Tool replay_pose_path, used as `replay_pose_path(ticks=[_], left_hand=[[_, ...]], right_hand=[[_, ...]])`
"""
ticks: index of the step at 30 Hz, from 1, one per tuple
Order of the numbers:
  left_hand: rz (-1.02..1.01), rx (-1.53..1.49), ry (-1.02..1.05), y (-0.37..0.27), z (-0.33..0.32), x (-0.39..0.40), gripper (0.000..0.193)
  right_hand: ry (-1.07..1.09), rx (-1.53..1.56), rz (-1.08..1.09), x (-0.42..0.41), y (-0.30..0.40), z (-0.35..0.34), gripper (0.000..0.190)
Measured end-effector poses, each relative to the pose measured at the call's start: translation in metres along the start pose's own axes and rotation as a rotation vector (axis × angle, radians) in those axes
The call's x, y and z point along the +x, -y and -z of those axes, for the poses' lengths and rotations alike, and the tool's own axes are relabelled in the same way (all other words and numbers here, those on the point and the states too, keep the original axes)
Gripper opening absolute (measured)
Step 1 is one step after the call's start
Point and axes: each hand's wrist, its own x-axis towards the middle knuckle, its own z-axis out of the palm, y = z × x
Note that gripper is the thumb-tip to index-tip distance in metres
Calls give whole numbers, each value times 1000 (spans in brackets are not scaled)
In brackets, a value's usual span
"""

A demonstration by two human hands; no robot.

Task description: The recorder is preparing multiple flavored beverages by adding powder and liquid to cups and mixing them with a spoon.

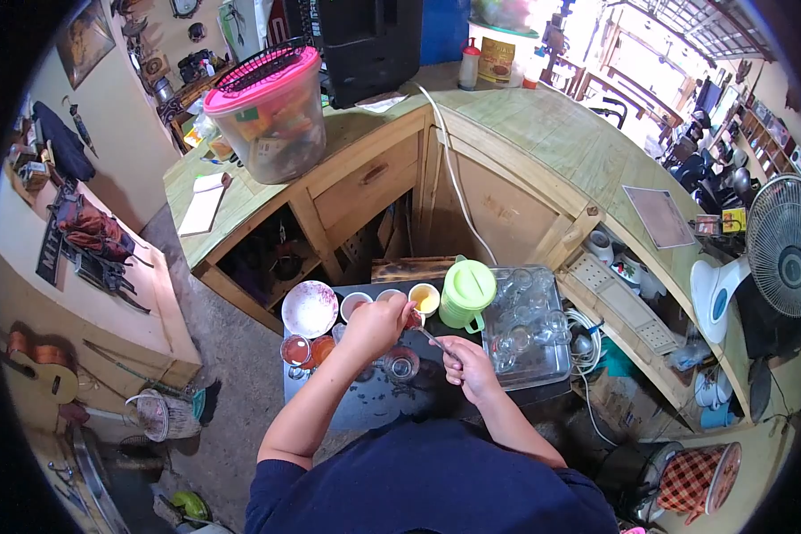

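Note:
My left hand (382, 326) is over the row of cups, its fingers closed about a small dark red thing (414, 320), partly hidden and too small to name surely. My right hand (468, 368) grips a metal spoon (435, 340), its far end meeting the red thing. Behind my left hand stand a white bowl (310, 308) with reddish stains and a white cup (424, 299) holding yellow content. Glasses of orange-red liquid (296, 351) are left of my forearm. A clear glass (401, 364) stands below the hands.
A lime-green lidded pitcher (467, 287) stands beside a clear plastic tray (541, 374) of several upturned glasses. Beyond, the wooden counter (520, 127) carries a pink-lidded bucket (274, 127). A white cable (455, 180) hangs down its front. An electric fan (784, 253) is at right.

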Motion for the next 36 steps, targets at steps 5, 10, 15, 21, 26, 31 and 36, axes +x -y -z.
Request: replay_pose_path(ticks=[5, 10, 15, 21, 26, 31, 36], left_hand=[[18, -1, 30, -2, 2, 1, 21], [1, -1, 11, 3, 0, -1, 21], [3, 9, 19, 4, 0, 0, 21], [-73, 51, -108, 6, -3, -1, 32], [-34, 36, -90, 10, -2, 0, 31], [-33, 66, -112, 17, -1, 0, 30], [-6, 91, -120, 19, 3, 0, 30]], right_hand=[[-1, -15, 14, -1, -2, 0, 27], [-3, -34, 16, -2, -3, -1, 27], [-2, -52, 34, -5, -4, 0, 27], [-7, -58, 34, -7, -5, 0, 26], [-2, -60, 39, -7, -6, 2, 26], [-10, -59, 44, -7, -7, 2, 25], [-12, -63, 44, -7, -7, 2, 25]])
